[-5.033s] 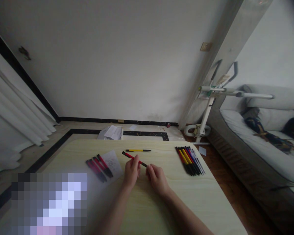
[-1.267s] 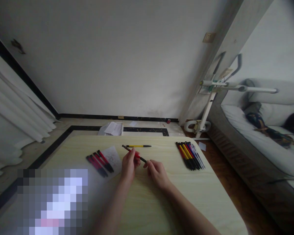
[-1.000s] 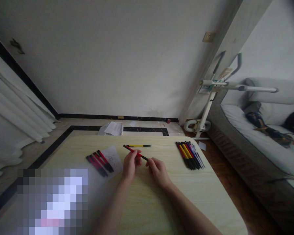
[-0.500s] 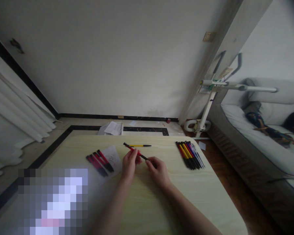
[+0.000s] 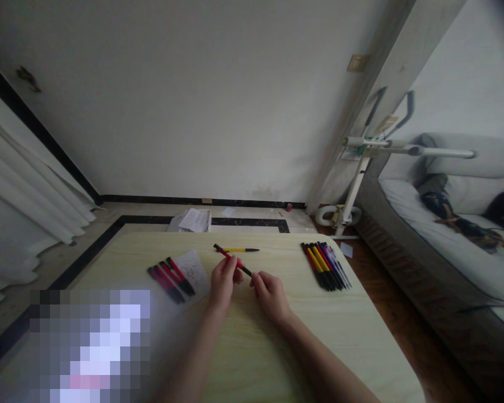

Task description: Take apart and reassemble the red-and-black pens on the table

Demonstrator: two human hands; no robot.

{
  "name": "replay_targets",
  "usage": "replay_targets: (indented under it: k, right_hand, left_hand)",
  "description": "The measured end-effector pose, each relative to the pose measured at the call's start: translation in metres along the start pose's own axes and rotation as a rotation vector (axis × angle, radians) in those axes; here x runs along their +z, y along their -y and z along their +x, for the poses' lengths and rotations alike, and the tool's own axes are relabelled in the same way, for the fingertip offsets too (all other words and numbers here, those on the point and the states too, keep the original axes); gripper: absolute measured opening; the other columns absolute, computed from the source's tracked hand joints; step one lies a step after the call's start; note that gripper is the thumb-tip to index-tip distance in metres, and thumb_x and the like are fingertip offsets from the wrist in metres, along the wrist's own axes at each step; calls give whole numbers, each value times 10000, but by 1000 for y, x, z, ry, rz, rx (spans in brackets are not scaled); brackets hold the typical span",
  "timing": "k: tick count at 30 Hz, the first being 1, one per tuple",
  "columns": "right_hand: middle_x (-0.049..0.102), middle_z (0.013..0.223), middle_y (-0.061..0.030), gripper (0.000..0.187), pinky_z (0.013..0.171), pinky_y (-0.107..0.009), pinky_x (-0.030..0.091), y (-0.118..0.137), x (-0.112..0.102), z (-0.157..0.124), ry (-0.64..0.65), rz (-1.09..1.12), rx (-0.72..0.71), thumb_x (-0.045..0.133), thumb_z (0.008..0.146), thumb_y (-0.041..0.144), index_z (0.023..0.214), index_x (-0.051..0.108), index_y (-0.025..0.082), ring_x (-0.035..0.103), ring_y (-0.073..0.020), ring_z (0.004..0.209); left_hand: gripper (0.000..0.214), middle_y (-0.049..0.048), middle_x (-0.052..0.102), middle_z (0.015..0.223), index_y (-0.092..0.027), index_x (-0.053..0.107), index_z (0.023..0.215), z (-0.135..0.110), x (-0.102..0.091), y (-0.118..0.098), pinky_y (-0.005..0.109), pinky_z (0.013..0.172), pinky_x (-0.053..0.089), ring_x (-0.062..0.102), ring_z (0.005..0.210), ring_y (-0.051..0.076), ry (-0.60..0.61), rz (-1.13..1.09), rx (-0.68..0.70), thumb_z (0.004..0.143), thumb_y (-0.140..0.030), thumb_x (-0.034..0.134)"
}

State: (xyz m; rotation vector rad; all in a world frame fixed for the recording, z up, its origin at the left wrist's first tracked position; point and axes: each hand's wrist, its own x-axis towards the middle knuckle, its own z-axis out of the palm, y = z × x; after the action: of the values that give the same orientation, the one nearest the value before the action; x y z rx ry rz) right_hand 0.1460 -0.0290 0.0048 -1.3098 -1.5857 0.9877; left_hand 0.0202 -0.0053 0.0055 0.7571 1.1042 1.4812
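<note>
A slim red-and-black plastic pen [image 5: 224,253] is pinched mid-barrel by the left hand [image 5: 222,282], black end by the right hand [image 5: 271,291]. Judged light, rigid, slippery; barrel grip advised.

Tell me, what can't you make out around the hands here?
Head view:
Slim red-and-black plastic pen: middle hidden by the left hand, near end by the right hand.
Drawing on the white paper sheet: too small.
Pale wooden table, near-left corner: under a pixelated block.
</note>
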Motion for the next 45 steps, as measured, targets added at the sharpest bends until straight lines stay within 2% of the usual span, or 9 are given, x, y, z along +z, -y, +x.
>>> replay_targets:
  k: [7,12,15,19,23,32,38,45]
  right_hand:
    - [527,566,1,284,476,-212,324,-4,1,0,-46,-33,-43,481,783,392,714,602,144,429,-110,516]
    - [541,573,3,276,469,-213,328,-4,1,0,-58,-8,-15,515,760,402,725,604,143,433,-107,504]
    - [532,550,5,310,461,-208,325,-2,0,0,-29,-5,3,486,778,421,723,607,141,438,-105,496]
    - [508,497,9,413,456,-200,324,-1,-1,-1,21,16,4,362,844,429,666,595,139,438,-95,464]
    - [488,478,15,438,457,-198,326,-2,0,-1,5,20,0,331,855,437,614,557,150,426,-89,443]
    - [508,533,7,329,480,-206,339,-1,0,0,-21,11,-26,403,830,401,679,558,152,449,-105,501]
    - [494,591,17,195,449,-208,321,-3,2,0,-78,21,-45,506,763,355,758,527,162,399,-96,496]
    - [479,590,31,158,431,-207,312,-3,3,1,-90,35,-36,534,733,329,755,507,174,384,-91,478]
  left_hand:
    - [320,10,542,615,-112,567,732,2,-1,1,179,396,318,439,421,56,-15,22,20,687,-428,588]
    - [324,14,553,636,-112,562,733,2,0,-1,178,390,313,438,419,54,-27,3,2,679,-430,595]
    - [343,3,539,594,-113,559,716,1,0,-2,180,382,304,431,403,57,-43,-1,-10,660,-448,607]
    - [340,-2,540,586,-121,564,712,0,0,-3,177,390,306,435,409,58,-43,9,-9,650,-452,613]
    - [360,3,554,599,-122,569,714,0,1,-3,179,391,312,443,411,61,-45,-3,-27,617,-462,634]
    - [361,12,559,607,-114,571,733,1,-1,-3,181,389,310,444,415,62,-54,6,6,645,-462,614]
    - [373,28,586,640,-111,564,733,2,-1,-5,181,380,306,441,405,58,-66,-7,9,624,-462,631]
    - [372,30,607,639,-115,559,748,0,1,-7,189,388,332,478,407,69,-70,-29,-3,624,-458,628]
